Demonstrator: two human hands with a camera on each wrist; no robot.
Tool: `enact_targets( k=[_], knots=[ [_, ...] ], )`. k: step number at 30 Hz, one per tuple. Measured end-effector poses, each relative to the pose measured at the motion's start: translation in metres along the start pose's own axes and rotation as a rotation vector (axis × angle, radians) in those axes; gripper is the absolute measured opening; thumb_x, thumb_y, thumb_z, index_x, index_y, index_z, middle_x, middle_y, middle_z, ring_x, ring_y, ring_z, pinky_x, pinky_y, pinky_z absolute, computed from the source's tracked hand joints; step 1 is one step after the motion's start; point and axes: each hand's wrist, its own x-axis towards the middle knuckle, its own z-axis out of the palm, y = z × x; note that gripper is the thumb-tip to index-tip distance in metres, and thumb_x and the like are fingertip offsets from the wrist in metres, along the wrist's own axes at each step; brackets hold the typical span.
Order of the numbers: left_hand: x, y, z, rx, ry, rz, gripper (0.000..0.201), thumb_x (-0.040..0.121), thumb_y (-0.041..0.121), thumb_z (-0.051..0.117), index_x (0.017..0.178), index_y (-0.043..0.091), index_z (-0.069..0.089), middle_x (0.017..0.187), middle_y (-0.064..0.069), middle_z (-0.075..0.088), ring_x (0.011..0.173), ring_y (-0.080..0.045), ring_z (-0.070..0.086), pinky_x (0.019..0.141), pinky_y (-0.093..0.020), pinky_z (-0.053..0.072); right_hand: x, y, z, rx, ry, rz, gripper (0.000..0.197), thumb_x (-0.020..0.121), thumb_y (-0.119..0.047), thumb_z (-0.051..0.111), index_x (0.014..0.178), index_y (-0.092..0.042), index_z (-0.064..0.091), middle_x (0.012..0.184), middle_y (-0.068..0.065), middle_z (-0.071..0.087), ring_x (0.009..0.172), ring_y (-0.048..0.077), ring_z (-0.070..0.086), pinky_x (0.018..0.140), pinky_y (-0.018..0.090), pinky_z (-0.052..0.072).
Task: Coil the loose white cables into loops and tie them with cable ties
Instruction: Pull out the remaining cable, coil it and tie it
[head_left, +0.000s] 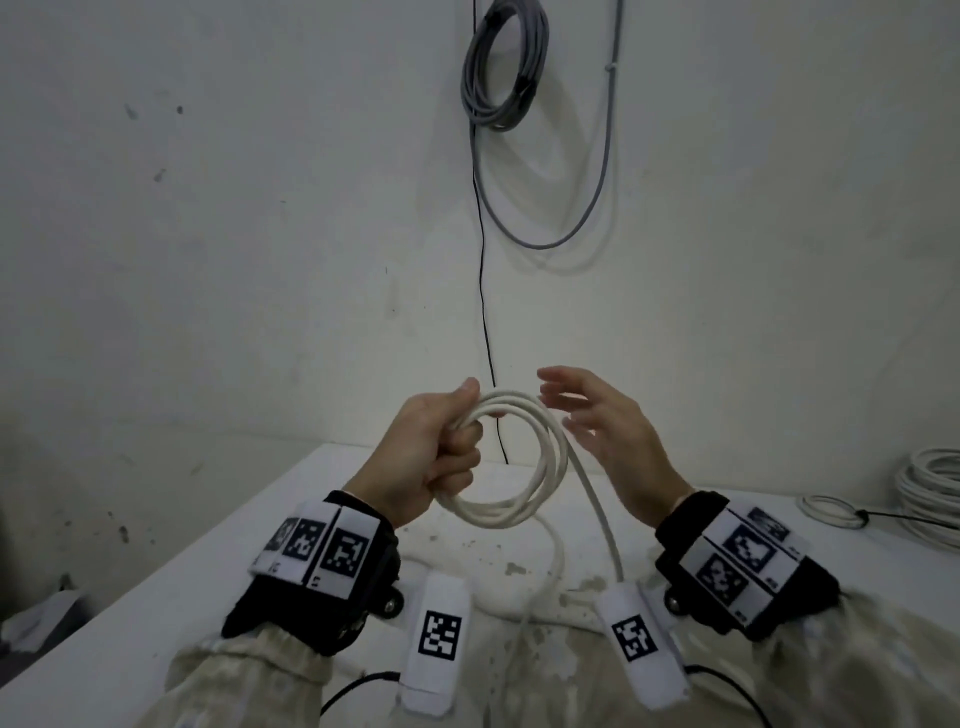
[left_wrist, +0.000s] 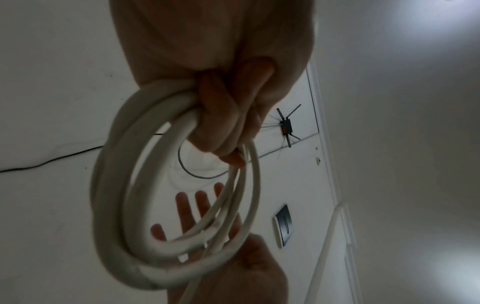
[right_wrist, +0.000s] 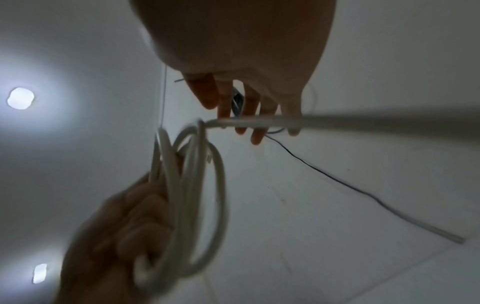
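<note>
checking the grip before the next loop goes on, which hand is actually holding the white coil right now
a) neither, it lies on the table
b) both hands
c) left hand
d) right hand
c: the left hand has its fingers curled round the white coil, while the right hand is beside it with fingers straight, gripping nothing.

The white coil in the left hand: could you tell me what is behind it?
Behind the white coil, through its opening, a thin black wire runs down the wall to the table. The left hand covers the coil's left side.
</note>
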Motion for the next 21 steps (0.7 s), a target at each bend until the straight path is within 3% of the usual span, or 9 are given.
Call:
enact_targets(
  k=[3, 6, 8, 11, 14, 16, 17, 19, 21],
  knots=[
    [-0.004, -0.003, 0.005, 0.020, -0.011, -0.003, 0.037, 0.098, 0.030, 0.038, 0.068, 0.010, 0.047, 0.044, 0.008, 0.021, 0.032, -0.003, 0.015, 0.035, -0.011, 0.017, -0.003, -0.012, 0.007, 0.049, -0.157, 0.025, 0.036, 0.086, -0.036, 0.043, 0.117, -0.022, 0.056, 0.106, 0.002, 0.067, 0.101, 0.015, 0.063, 0.095, 0.031, 0.044],
    [-0.004, -0.004, 0.011, -0.031, -0.001, 0.021, 0.038, 0.098, 0.031, 0.037, 0.065, 0.013, 0.038, 0.043, 0.008, 0.021, 0.032, -0.003, 0.015, 0.034, -0.012, 0.017, -0.011, -0.013, 0.024, -0.117, -0.153, -0.055, 0.025, 0.096, -0.033, 0.047, 0.106, -0.012, 0.058, 0.071, 0.004, 0.061, 0.068, 0.025, 0.067, 0.066, 0.030, 0.052],
    [-0.006, -0.007, 0.015, -0.085, -0.019, 0.020, 0.039, 0.099, 0.032, 0.035, 0.066, 0.012, 0.043, 0.042, 0.009, 0.021, 0.031, -0.002, 0.016, 0.034, -0.013, 0.017, -0.013, -0.010, 0.028, -0.193, -0.079, -0.102, 0.021, 0.098, -0.027, 0.045, 0.095, -0.010, 0.058, 0.058, 0.001, 0.049, 0.045, 0.021, 0.058, 0.045, 0.027, 0.044],
    [-0.010, -0.009, 0.017, -0.068, -0.104, 0.001, 0.038, 0.101, 0.032, 0.030, 0.077, 0.009, 0.050, 0.044, 0.007, 0.026, 0.033, -0.006, 0.029, 0.039, -0.018, 0.035, -0.011, -0.011, 0.023, -0.394, 0.003, -0.240, 0.020, 0.098, -0.028, 0.045, 0.082, -0.019, 0.055, 0.054, -0.002, 0.043, 0.040, 0.010, 0.041, 0.040, 0.024, 0.036],
    [-0.011, -0.006, 0.009, 0.083, -0.209, -0.062, 0.036, 0.101, 0.024, 0.028, 0.082, 0.006, 0.052, 0.054, -0.001, 0.050, 0.066, -0.022, 0.065, 0.072, -0.033, 0.053, -0.010, -0.011, 0.014, -0.600, -0.070, -0.331, 0.027, 0.094, -0.035, 0.040, 0.082, -0.014, 0.053, 0.052, -0.004, 0.043, 0.047, 0.011, 0.043, 0.046, 0.018, 0.033],
    [-0.013, -0.004, 0.004, 0.087, -0.258, -0.142, 0.035, 0.098, 0.017, 0.029, 0.081, 0.002, 0.055, 0.067, -0.011, 0.062, 0.096, -0.032, 0.067, 0.086, -0.042, 0.052, -0.011, -0.010, 0.008, -0.663, -0.135, -0.330, 0.030, 0.093, -0.035, 0.038, 0.082, -0.010, 0.052, 0.050, -0.009, 0.040, 0.046, 0.008, 0.044, 0.047, 0.013, 0.032],
    [-0.014, -0.004, 0.004, 0.066, -0.271, -0.178, 0.034, 0.096, 0.015, 0.028, 0.080, 0.001, 0.055, 0.070, -0.015, 0.064, 0.101, -0.035, 0.065, 0.087, -0.043, 0.052, -0.012, -0.010, 0.007, -0.688, -0.162, -0.335, 0.027, 0.093, -0.034, 0.038, 0.080, -0.013, 0.050, 0.049, -0.009, 0.039, 0.046, 0.006, 0.044, 0.048, 0.011, 0.031],
    [-0.016, -0.006, 0.008, 0.006, -0.278, -0.230, 0.029, 0.085, 0.014, 0.028, 0.077, 0.001, 0.053, 0.064, -0.017, 0.062, 0.085, -0.037, 0.068, 0.075, -0.039, 0.055, -0.014, -0.009, 0.007, -0.713, -0.208, -0.369, 0.021, 0.094, -0.032, 0.038, 0.078, -0.019, 0.045, 0.046, -0.010, 0.038, 0.045, 0.004, 0.043, 0.048, 0.009, 0.031],
    [-0.019, -0.008, 0.017, -0.050, -0.245, -0.255, 0.028, 0.078, 0.022, 0.030, 0.074, 0.003, 0.050, 0.045, -0.009, 0.049, 0.054, -0.028, 0.060, 0.057, -0.029, 0.050, -0.015, -0.009, 0.009, -0.690, -0.230, -0.397, 0.021, 0.095, -0.027, 0.040, 0.075, -0.024, 0.043, 0.047, -0.014, 0.046, 0.044, 0.002, 0.044, 0.048, 0.007, 0.031]
  ],
)
